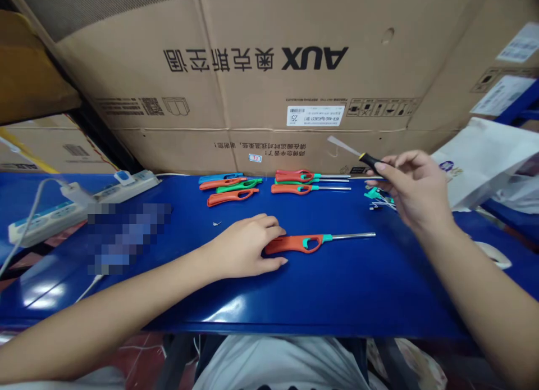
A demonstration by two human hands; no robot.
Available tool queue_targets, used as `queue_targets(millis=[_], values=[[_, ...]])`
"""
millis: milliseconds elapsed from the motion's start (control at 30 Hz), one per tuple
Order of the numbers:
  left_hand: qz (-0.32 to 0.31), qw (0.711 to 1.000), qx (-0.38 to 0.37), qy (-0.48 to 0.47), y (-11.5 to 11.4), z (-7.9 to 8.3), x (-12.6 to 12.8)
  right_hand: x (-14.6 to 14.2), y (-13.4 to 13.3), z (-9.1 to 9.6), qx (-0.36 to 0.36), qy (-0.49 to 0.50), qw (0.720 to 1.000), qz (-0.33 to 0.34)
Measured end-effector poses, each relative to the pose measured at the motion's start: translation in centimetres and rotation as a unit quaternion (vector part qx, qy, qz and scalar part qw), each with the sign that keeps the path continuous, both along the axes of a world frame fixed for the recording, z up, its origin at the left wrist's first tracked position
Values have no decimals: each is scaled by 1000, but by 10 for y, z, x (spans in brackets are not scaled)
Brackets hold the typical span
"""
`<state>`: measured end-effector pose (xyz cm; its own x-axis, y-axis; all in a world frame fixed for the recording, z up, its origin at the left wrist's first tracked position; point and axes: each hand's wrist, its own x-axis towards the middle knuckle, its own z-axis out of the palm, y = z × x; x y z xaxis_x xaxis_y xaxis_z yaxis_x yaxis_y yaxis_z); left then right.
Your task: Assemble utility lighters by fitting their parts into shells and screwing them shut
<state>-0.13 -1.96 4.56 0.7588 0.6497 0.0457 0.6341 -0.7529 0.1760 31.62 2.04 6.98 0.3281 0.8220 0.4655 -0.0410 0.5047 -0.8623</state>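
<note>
An orange long-nosed lighter with a teal trigger and a metal tube lies on the blue table. My left hand rests on its handle end, fingers curled over it. My right hand is raised at the right and pinches a small black-handled screwdriver, its blade pointing up and left. Just under that hand lie small teal parts and thin metal pieces.
Several more lighters, orange, green and blue, and another group with metal tubes, lie at the table's back. Power strips sit at the left. A large cardboard box forms the back wall; a white bag stands at the right.
</note>
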Motion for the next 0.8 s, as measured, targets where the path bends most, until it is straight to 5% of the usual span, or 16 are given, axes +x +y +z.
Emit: queue_targets(millis=[100, 200, 367, 533, 800], values=[[-13, 1000, -23, -2, 1, -5, 12, 18, 13, -15, -182, 13, 983, -22], [-16, 999, -44, 8, 6, -11, 20, 26, 22, -28, -259, -53, 964, -14], [-19, 998, -55, 21, 26, -6, 24, 37, 28, -42, -303, -207, 929, -48], [-17, 997, 52, -47, 60, 1, 24, 52, 30, -53, -318, -417, 841, -133], [4, 993, 112, -48, 121, -6, 17, 50, 29, -53, -364, -563, 736, -97]])
